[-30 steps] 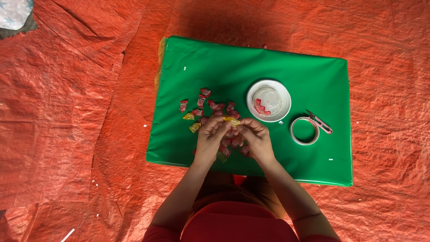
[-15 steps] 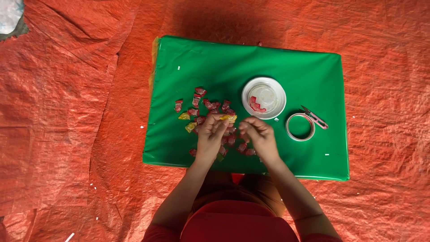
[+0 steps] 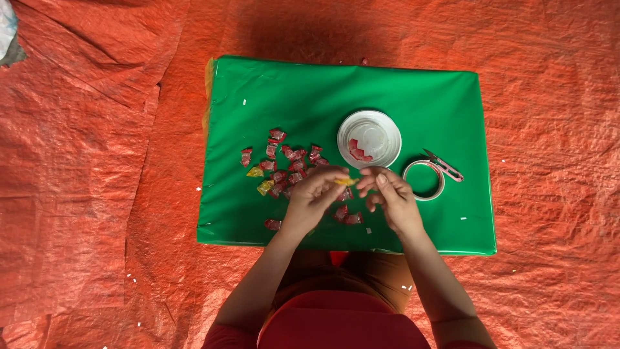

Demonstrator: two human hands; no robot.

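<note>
Pinching a small yellow sweet point(image 3: 345, 182) in its fingertips, the left hand point(image 3: 311, 197) meets the right hand point(image 3: 391, 197), fingers loosely curled, above scattered red sweets point(image 3: 289, 160) on the green table point(image 3: 290, 97)

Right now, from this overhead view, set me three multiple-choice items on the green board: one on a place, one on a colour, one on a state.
1. Where does the tape ring lie?
A. right of the white bowl, beside the small snips
B. on the orange sheet
C. inside the bowl

2. What colour is the small piece pinched in the left hand?
A. blue
B. yellow
C. black

3. In what state is the white bowl?
A. upside down
B. full to the rim
C. upright, with a few red pieces inside

Answers: 1 A, the ring lies on the green board by the snips. 2 B, yellow shows at the fingertips. 3 C, red bits sit on its base.
</note>
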